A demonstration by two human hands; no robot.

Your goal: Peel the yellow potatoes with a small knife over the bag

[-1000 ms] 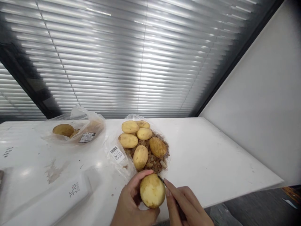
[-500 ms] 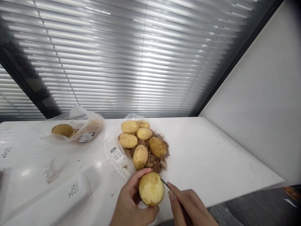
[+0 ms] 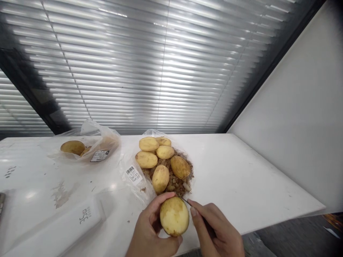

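My left hand (image 3: 154,228) is closed round a partly peeled potato (image 3: 174,217), thumb below and fingers above. Its near face is pale and bare, with brownish skin left at the top and a dark patch at the bottom. In my right hand (image 3: 214,228) is a thin dark blade (image 3: 184,200), pinched between thumb and forefinger; its handle is hidden in the hand. The blade's tip rests at the potato's upper right edge. Just beyond lie several potatoes (image 3: 160,178) and a heap of brown peelings (image 3: 175,186) on a clear plastic bag (image 3: 144,194) with a barcode label.
At the back left, another clear bag (image 3: 107,142) holds potatoes (image 3: 72,147). A white box-like object (image 3: 80,221) with grey lettering lies at the front left. The white table (image 3: 230,171) meets a wall (image 3: 302,125) at right; window blinds (image 3: 134,71) stand behind.
The blade has moved up and left along the potato's rim, with my right hand following. The potato has shifted slightly right in my left hand. The view has moved a little.
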